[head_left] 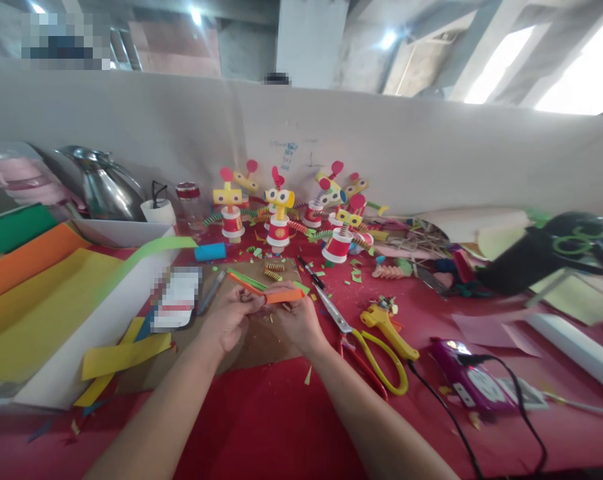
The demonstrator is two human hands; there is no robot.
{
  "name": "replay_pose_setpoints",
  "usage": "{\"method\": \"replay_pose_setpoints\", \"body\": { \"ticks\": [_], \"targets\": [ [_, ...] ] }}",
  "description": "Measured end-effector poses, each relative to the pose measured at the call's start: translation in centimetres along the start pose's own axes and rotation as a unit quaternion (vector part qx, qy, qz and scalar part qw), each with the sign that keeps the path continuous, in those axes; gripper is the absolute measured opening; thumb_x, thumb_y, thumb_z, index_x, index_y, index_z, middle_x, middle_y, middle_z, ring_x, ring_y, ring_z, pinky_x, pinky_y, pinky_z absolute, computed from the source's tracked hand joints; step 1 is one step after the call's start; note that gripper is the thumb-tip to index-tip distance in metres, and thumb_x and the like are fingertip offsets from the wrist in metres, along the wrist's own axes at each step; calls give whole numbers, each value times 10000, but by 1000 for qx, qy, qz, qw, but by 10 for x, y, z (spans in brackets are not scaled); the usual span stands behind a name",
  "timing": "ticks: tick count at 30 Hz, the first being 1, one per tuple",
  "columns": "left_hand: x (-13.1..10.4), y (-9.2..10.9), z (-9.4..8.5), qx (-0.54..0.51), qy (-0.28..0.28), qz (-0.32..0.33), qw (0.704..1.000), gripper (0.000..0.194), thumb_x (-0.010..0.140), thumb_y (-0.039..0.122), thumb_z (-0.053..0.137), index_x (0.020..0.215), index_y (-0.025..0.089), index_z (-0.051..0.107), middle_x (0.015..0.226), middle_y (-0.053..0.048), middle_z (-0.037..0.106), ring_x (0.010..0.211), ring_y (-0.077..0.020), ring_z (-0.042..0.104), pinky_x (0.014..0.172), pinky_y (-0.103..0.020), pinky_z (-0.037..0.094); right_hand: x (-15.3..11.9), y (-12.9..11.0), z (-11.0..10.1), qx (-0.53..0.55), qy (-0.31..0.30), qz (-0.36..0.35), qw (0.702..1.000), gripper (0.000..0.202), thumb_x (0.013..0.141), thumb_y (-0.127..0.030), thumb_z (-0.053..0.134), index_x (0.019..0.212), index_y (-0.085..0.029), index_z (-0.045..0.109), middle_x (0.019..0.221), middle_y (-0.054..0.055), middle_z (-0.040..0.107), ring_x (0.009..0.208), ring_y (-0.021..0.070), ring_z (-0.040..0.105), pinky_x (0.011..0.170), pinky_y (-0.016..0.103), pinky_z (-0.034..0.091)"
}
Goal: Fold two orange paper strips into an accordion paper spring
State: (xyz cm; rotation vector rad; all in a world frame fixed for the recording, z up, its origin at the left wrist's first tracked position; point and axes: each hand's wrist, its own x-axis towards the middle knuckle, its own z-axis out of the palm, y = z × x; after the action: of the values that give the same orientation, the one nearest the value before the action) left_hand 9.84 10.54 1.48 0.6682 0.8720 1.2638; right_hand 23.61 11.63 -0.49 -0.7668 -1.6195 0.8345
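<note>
Both hands meet over a brown cardboard sheet (246,347). An orange paper strip (284,296) runs between them. My left hand (235,313) pinches it at its left part, where a green strip (246,277) also slants away. My right hand (300,317) holds the strip's right end, its fingers partly hidden behind the paper. Two small coiled paper springs (274,268) lie just beyond the hands. Scissors with one yellow and one red handle (342,323) rest open to the right.
Several paper-cup figures (280,227) stand behind the cardboard. A yellow glue gun (388,330) and purple device (474,380) with cables lie right. Left are a phone (178,297), blue roll (210,251) and tray of coloured paper (46,307). A metal jug (106,183) stands farther back.
</note>
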Motion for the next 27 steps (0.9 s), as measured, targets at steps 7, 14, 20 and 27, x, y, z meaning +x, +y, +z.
{"method": "replay_pose_setpoints", "body": {
  "ticks": [7, 14, 20, 27],
  "targets": [
    [-2, 4, -1, 3, -40, -8, 999, 310, 585, 89, 785, 644, 159, 489, 640, 31, 581, 659, -111, 605, 686, -236, 480, 1, -1, -3, -70, -22, -3, 997, 266, 761, -87, 540, 850, -260, 722, 900, 35, 657, 879, 197, 609, 787, 295, 500],
    [2, 2, -7, 38, -21, 11, 999, 357, 535, 140, 814, 669, 173, 485, 631, 42, 561, 626, -108, 568, 626, -228, 449, -2, 0, 4, -75, -11, -15, 997, 198, 796, -131, 576, 861, -249, 720, 874, 35, 651, 890, 194, 603, 813, 301, 482],
    [5, -4, -5, 19, 50, 59, 997, 458, 475, 133, 824, 572, 175, 378, 541, 88, 449, 532, -68, 483, 584, -210, 423, -5, 1, 9, -40, 23, 57, 997, 244, 778, -204, 639, 1014, -237, 690, 998, 59, 641, 822, 184, 626, 697, 276, 511],
    [7, -10, -4, 4, 49, 73, 996, 380, 491, 146, 831, 784, 163, 590, 640, 48, 600, 650, -104, 591, 674, -236, 462, -3, -4, 7, -29, 46, 78, 995, 136, 815, -276, 603, 769, -201, 707, 804, 37, 656, 754, 176, 601, 689, 272, 474]
  ]
}}
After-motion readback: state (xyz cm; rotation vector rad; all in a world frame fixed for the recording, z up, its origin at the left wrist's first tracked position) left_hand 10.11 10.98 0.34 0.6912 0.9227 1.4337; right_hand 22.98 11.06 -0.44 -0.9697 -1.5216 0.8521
